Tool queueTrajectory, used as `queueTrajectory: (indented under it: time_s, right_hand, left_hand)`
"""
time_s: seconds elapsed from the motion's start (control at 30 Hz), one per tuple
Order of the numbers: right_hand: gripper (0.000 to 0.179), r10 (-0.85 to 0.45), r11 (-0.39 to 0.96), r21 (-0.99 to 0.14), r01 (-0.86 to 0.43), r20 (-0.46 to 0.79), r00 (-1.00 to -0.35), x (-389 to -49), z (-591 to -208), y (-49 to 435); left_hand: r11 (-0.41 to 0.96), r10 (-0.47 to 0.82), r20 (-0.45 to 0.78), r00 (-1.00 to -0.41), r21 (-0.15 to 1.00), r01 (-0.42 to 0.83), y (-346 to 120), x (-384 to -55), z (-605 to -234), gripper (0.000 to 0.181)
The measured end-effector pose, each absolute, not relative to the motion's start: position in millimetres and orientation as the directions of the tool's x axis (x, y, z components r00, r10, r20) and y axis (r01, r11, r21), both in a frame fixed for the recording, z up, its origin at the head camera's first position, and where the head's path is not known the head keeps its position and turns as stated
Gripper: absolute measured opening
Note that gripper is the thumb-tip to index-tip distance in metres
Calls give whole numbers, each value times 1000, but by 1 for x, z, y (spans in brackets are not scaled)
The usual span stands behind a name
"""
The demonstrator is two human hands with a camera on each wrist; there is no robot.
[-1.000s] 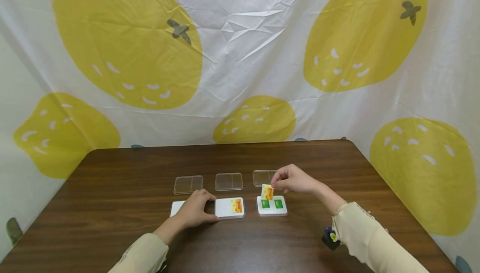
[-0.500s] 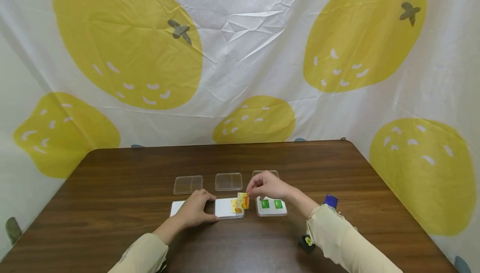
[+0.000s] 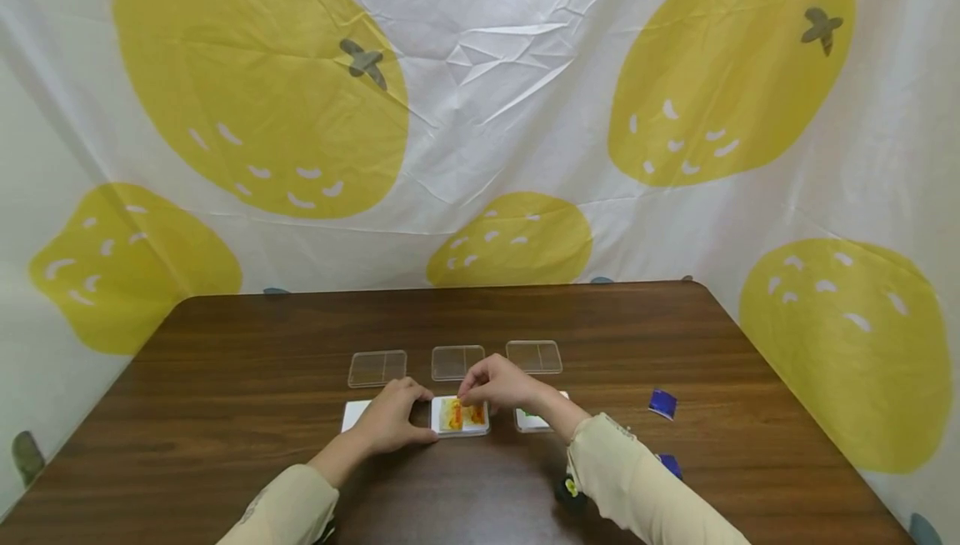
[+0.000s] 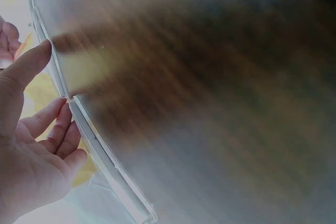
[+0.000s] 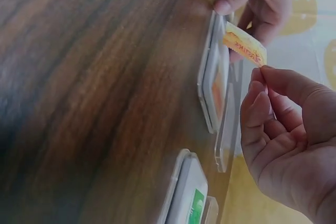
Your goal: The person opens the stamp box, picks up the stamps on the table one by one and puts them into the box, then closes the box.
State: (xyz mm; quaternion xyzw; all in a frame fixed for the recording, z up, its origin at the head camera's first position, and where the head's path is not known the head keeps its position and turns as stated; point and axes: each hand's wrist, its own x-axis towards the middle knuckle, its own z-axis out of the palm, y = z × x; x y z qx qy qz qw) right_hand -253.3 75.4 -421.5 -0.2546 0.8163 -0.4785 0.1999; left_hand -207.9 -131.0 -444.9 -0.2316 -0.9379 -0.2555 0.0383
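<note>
My right hand (image 3: 501,382) pinches a small flat yellow-and-orange packet (image 5: 245,45) by one edge. It is tilted, its lower edge close over the white top of the middle shallow plastic case (image 3: 465,434). Another such packet (image 3: 477,417) lies on that case's right half. The left hand (image 3: 390,420) holds the middle case at its left end, thumb at the near corner and index finger at the far corner. This hand partly covers a white-topped left case (image 3: 354,414). The right case (image 3: 529,424), bearing green packets, is mostly hidden under my right forearm.
Three clear lids (image 3: 377,368) lie in a row behind the cases. Two blue packets (image 3: 662,404) are on the table to the right, one partly behind my right sleeve (image 3: 637,478). A lemon-printed curtain (image 3: 510,112) hangs behind the table (image 3: 262,412).
My right hand has carried the yellow-and-orange packet leftward from over the right case to the middle case's left half. The blue packets have come into view. The left hand has stayed put.
</note>
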Motion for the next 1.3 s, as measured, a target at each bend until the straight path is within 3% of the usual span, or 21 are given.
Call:
queueTrajectory:
  time_s: [0.47,0.73,0.97,1.3]
  right_hand:
    - [5,-551,531,-760,-374,25,-834,-256,-431,62]
    - [2,-525,595,-647,-476,136,-840,-255,-434,56]
    - [6,-473,644,-597,-478,180,-862,-254,-438,52]
    - [8,-435,683,-562,-467,200,-878,-249,-437,47]
  left_hand:
    - [757,417,184,-890,473,452,-131,-207,-443,49]
    - [711,464,259,-847,463,530,-135,-208,-448,50]
    - [747,423,193,-885,479,461,-132,-206,-443,49]
    - [759,422,182,-888,464,456,-131,-207,-443,48]
